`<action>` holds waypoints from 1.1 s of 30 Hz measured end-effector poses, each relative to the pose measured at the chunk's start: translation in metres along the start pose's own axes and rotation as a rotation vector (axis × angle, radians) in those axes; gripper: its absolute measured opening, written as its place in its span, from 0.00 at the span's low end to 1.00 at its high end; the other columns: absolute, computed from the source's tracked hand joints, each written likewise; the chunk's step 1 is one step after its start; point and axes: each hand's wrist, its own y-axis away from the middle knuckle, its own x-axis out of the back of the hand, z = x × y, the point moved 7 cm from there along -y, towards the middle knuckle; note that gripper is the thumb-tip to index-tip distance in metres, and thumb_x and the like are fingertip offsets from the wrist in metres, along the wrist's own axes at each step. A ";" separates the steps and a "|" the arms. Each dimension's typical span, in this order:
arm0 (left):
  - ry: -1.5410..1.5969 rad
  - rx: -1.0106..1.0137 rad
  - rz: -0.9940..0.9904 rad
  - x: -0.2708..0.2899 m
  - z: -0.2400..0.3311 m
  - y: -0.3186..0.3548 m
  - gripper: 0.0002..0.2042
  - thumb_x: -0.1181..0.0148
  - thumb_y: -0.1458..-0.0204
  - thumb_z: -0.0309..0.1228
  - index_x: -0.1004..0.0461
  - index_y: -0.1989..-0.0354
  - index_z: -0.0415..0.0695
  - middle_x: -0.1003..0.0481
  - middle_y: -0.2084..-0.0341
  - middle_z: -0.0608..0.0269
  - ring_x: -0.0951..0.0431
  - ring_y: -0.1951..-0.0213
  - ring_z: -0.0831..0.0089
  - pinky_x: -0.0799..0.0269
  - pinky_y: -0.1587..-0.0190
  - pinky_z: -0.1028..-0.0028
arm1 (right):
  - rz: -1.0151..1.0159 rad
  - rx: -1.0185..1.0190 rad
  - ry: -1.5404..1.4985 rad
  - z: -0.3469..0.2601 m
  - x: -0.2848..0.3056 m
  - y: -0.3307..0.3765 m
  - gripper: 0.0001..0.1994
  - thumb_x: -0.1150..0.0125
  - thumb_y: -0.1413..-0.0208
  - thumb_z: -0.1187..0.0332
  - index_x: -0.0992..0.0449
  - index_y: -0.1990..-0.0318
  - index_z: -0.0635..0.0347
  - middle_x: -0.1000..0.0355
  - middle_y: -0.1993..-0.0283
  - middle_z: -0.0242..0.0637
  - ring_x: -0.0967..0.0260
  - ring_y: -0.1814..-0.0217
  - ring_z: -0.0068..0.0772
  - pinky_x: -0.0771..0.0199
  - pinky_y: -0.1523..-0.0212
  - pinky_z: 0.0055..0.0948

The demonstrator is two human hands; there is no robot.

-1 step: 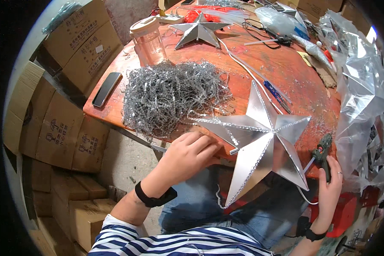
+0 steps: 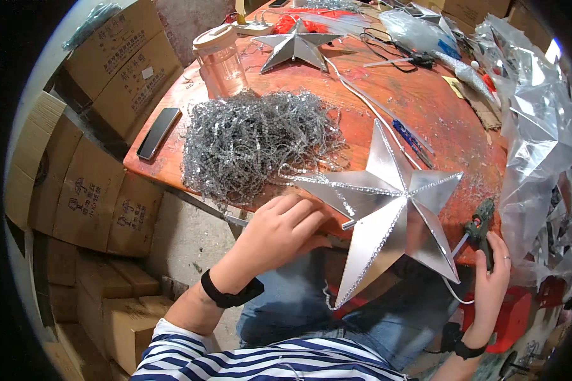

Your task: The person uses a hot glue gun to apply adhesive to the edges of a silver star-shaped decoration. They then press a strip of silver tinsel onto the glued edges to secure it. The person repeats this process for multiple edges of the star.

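A large silver five-pointed star (image 2: 387,209) overhangs the table's near edge, with strings of shiny beads along its ridges. A loose bead end dangles by its lowest point. At the table edge, left of the star, my left hand (image 2: 283,228) has curled fingers and the thumb held slightly away; whatever they hold, if anything, is hidden. My right hand (image 2: 494,260) is closed around the handle of a dark green glue gun (image 2: 479,219), beside the star's lower right point. A tangled heap of silver bead strands (image 2: 254,140) lies beyond my left hand.
On the red table (image 2: 419,95) are a phone (image 2: 159,133), a lidded clear cup (image 2: 221,63), a smaller silver star (image 2: 295,47) and a blue-handled tool (image 2: 413,140). Clear plastic bags (image 2: 540,127) line the right. Cardboard boxes (image 2: 76,197) stack up at left.
My left hand has shifted very slightly, its thumb now showing more clearly below the fingers. The star, glue gun and right hand stay practically still.
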 end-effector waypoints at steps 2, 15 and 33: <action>-0.015 0.045 0.036 0.008 0.002 -0.009 0.24 0.39 0.54 0.48 0.28 0.56 0.41 0.28 0.60 0.59 0.30 0.54 0.61 0.32 0.50 0.64 | 0.032 0.002 -0.034 -0.003 0.004 0.001 0.16 0.44 0.42 0.69 0.29 0.48 0.64 0.33 0.44 0.45 0.38 0.39 0.45 0.42 0.38 0.38; -0.003 -0.016 -0.070 -0.013 0.003 -0.005 0.19 0.37 0.55 0.41 0.24 0.56 0.45 0.25 0.57 0.62 0.27 0.49 0.63 0.31 0.48 0.65 | 0.087 0.016 -0.089 -0.007 0.008 0.009 0.11 0.45 0.42 0.72 0.26 0.53 0.65 0.30 0.48 0.44 0.34 0.44 0.43 0.38 0.42 0.37; 0.090 0.018 0.266 0.009 0.015 0.035 0.13 0.34 0.61 0.21 0.21 0.64 0.43 0.24 0.66 0.60 0.23 0.67 0.68 0.24 0.65 0.72 | 0.169 0.049 -0.114 -0.004 0.021 0.022 0.08 0.46 0.42 0.73 0.25 0.57 0.66 0.28 0.52 0.44 0.32 0.48 0.42 0.36 0.44 0.37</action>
